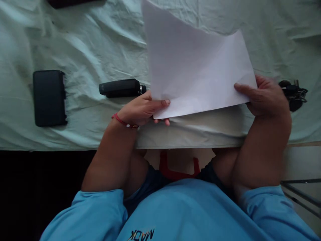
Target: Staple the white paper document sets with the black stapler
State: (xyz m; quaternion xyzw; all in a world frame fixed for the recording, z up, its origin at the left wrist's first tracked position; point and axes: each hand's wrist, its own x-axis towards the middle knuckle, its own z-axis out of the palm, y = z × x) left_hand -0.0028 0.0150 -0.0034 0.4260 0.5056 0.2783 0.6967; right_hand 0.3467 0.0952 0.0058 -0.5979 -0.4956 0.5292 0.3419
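A white sheet of paper (195, 67) is held up over the table, slightly curved, its near edge close to the table's front edge. My left hand (142, 108) pinches the sheet's near left corner, thumb on top and fingers beneath; a red string bracelet circles that wrist. My right hand (265, 95) grips the near right corner, thumb lying over the paper. Both forearms reach forward from blue sleeves.
A wrinkled pale green cloth (87, 43) covers the table. On it lie a black stapler (121, 88) beside my left hand, a black rectangular case (49, 97) at the left, and a bunch of keys (293, 93) behind my right hand. A dark object (67, 2) sits at the far edge.
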